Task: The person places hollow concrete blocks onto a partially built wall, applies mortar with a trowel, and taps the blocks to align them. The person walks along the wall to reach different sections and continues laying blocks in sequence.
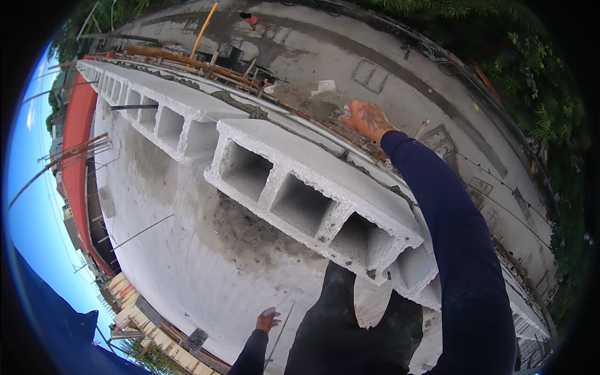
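Observation:
My right hand (367, 120) reaches out past the far side of a block wall, its fingers closed. It appears to grip a trowel, whose flat, mortar-smeared blade (305, 97) points left; the handle is mostly hidden in the hand. Under my right arm, a grey hollow concrete block (319, 181) lies with three dark cavities facing me. A row of similar blocks (156, 87) runs away to the upper left, with a gap between it and the nearer block. Low down, my left hand (267, 320) hangs above the grey floor, fingers loosely apart, holding nothing.
Thin steel bars (144, 232) stick out from the floor and the block row. Wet mortar (240, 106) lines the wall's outer edge. Beyond it, the ground drops to a paved street (400, 44). A red roof edge (80, 150) stands left; my dark trousers (350, 331) are below.

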{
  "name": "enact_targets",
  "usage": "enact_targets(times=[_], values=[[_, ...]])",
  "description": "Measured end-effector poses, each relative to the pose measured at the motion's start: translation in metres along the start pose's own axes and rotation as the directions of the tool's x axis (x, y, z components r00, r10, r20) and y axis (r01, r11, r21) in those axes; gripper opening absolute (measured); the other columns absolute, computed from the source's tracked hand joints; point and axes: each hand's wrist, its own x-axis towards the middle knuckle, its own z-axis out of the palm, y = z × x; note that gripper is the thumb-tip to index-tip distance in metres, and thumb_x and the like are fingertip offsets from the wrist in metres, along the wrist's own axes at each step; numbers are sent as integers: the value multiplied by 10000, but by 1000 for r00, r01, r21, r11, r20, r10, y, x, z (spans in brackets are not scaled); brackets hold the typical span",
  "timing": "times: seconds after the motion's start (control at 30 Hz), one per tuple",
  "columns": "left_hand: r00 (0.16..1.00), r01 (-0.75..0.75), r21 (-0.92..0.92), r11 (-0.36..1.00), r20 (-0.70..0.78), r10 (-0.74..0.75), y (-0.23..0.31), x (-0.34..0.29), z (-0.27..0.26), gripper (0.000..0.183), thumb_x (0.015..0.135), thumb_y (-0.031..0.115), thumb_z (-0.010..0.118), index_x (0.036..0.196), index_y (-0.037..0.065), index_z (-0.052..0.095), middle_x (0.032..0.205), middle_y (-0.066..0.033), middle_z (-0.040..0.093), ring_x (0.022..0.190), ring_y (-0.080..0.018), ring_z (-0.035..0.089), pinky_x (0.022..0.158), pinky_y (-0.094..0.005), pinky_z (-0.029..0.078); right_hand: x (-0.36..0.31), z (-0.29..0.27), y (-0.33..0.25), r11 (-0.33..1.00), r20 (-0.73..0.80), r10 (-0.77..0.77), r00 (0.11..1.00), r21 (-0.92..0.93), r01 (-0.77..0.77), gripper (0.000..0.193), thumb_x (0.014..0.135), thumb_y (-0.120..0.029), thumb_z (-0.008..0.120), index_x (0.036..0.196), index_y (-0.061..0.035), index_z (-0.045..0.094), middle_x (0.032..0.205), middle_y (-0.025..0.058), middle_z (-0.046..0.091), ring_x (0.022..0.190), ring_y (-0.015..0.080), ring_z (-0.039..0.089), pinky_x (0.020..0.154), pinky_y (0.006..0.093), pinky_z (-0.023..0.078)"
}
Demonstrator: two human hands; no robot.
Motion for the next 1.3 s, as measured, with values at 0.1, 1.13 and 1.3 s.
enact_targets(times=[0.1, 1.13, 1.3], values=[[998, 58, -109, 992, -14, -60, -18, -4, 5, 354, 892, 220, 490, 1195, 38, 476, 988, -115, 633, 732, -214, 637, 628, -306, 504, 71, 21, -48, 996, -84, -89, 992, -9, 89, 371, 795, -361, 583, 880, 0, 596, 818, 191, 627, 811, 336, 618, 760, 408, 484], [1000, -1, 107, 994, 19, -1, 40, -16, 98, 394, 892, 152, 447, 1270, 45, 417, 991, -106, 623, 735, -165, 603, 642, -295, 488, -232, 7, 181, 991, 159, -113, 981, -50, 122, 252, 783, -263, 584, 899, -44, 631, 627, 160, 601, 613, 302, 610, 632, 398, 484], [990, -142, 360, 922, 50, 133, 38, -39, 131, 381, 887, 159, 461, 1252, 52, 454, 964, -101, 632, 757, -141, 592, 641, -270, 475, -337, -39, 218, 995, 296, 49, 954, -98, -21, 303, 785, -285, 580, 972, -52, 635, 716, 172, 623, 712, 297, 617, 734, 390, 479]])
